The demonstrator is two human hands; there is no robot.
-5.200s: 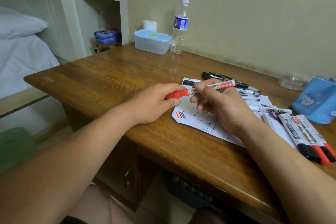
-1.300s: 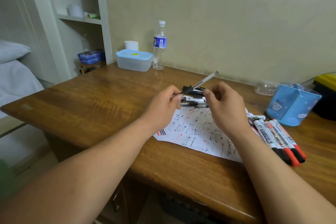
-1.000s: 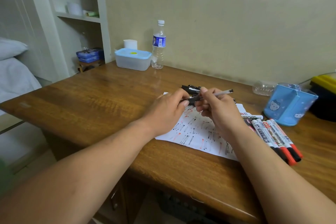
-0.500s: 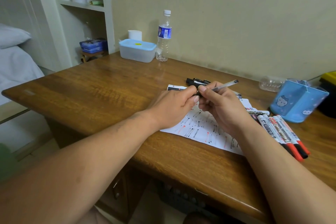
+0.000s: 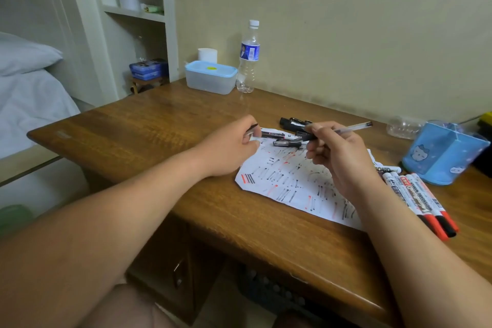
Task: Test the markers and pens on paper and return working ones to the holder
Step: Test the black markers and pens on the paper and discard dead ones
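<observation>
Right hand (image 5: 338,160) is raised over the paper (image 5: 279,184), fingers curled round a clear pen (image 5: 351,127) at its dark grip. The pen's far end slants up and away toward the wall. Left hand (image 5: 229,149) is just left of it and apart from it, fingertips pinching a small dark piece (image 5: 253,132) too small to identify. The paper lies on the bench (image 5: 133,136) beneath both hands, covered in black and red test strokes. Loose pens (image 5: 288,143) lie between and just beyond the hands, at the paper's far edge. A row of markers (image 5: 415,200) lies right of the right wrist, coloured caps toward the person. The blue holder (image 5: 444,152) stands further right, just beyond the markers.
</observation>
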